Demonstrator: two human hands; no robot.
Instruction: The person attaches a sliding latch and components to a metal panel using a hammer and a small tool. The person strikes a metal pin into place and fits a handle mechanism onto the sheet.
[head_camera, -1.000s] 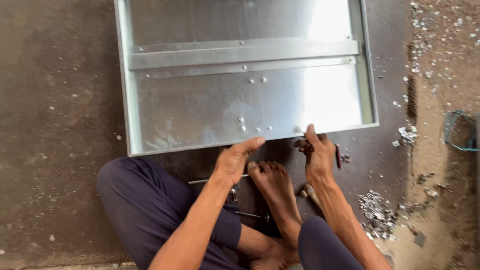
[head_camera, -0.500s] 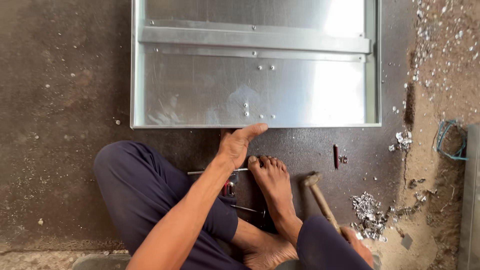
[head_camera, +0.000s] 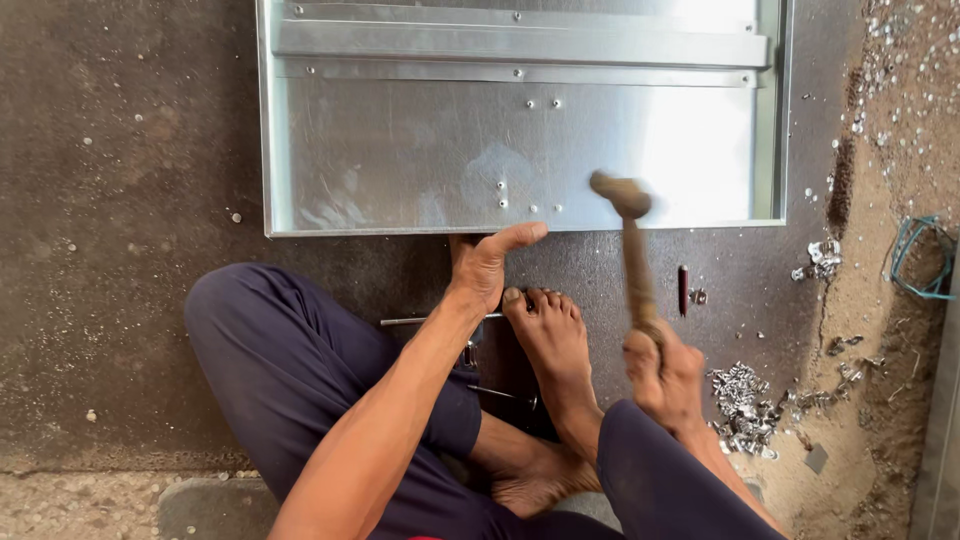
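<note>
— Two hands at work: what does each do?
— The right hand is closed round the wooden-handled hammer, whose blurred head hangs over the near right part of the shiny, shallow sheet-metal tray. The left hand is open, thumb stretched along the tray's near rim.
— Anything in the tray?
— Only rivets and a riveted cross strip.

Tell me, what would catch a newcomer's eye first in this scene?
First, the shiny metal tray lying flat on the dark floor, filling the top of the view. Next, the hammer gripped in the right hand, its head raised over the tray's lower right part, while the left hand rests at the tray's near edge. A pile of metal scraps glints to the right.
</note>
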